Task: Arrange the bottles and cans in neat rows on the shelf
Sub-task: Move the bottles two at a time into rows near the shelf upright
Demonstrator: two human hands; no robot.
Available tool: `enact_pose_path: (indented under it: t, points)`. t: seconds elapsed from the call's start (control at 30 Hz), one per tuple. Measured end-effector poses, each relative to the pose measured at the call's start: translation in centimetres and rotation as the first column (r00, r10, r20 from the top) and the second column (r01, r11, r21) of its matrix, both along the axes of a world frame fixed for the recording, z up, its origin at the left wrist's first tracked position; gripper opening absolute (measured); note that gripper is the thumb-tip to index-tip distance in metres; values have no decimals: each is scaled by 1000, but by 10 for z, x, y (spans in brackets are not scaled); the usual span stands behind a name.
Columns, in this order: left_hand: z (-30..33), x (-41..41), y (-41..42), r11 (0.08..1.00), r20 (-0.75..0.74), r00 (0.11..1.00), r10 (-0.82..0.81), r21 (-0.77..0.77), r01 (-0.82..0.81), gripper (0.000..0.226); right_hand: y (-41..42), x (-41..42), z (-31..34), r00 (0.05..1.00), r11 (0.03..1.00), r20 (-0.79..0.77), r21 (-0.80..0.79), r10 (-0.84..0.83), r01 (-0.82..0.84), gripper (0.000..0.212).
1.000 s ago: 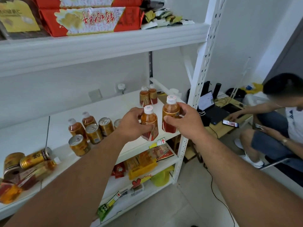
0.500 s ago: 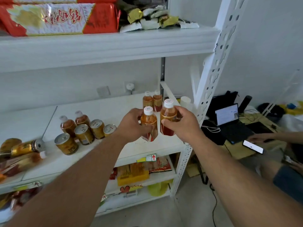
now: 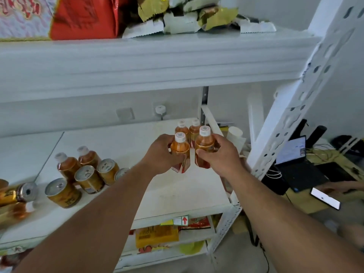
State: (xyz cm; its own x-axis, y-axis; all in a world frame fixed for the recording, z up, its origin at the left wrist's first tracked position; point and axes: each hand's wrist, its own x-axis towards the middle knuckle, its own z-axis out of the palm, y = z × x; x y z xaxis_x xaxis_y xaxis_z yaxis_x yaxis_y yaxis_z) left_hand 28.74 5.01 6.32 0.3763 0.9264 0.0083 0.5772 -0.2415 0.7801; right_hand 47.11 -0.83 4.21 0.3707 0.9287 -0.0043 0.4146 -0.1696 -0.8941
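The left hand (image 3: pixel 163 154) curls round a small amber bottle (image 3: pixel 180 152), thumb across its front, and the right hand (image 3: pixel 218 156) grips a second amber bottle (image 3: pixel 203 147) just beside it; both bottles stand upright with white caps, held over the middle shelf (image 3: pixel 177 194). Whether their bases touch the shelf cannot be told, since the fingers and the lower labels cover them. Directly beyond the hands two more bottles (image 3: pixel 188 128) stand side by side near the back of the shelf, their lower halves hidden behind the held pair.

Left of the left hand, well apart, stands a loose group: two capped bottles (image 3: pixel 75 160) behind and several gold cans (image 3: pixel 88 179) in front, one can half hidden by the left forearm. Further left, at the frame edge, a can (image 3: pixel 18 194) lies on its side among blurred, cut-off items that are hard to make out.

Above the hands, the upper shelf (image 3: pixel 157 62) carries a red package (image 3: pixel 82 16) and crumpled gold and white wrappers (image 3: pixel 197 16). Right of the right hand rises the white perforated upright (image 3: pixel 291 115); past it, a laptop (image 3: pixel 295 164) and a lit phone (image 3: pixel 325 198) lie on a tabletop (image 3: pixel 315 205).
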Motion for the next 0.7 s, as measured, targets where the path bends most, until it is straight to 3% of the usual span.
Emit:
enact_pose_path:
  t: [0.33,0.43,0.57,0.7]
  points:
    - [-41,22,63,1000,-49,998,-25,3,25,28,64,3,-35,998,996,33,-58,-60,62,47]
    - [-54,27,77,1000,-100,995,25,-10,-26,49,79,1,-53,995,994,11,-51,-96,97,44]
    - [-66,30,83,998,-122,991,60,-2,-60,54,93,-3,-73,990,991,-55,-10,-132,132,35]
    - [-75,33,84,998,-40,997,62,-19,-63,53,95,-5,-83,991,993,-70,-10,-117,117,33]
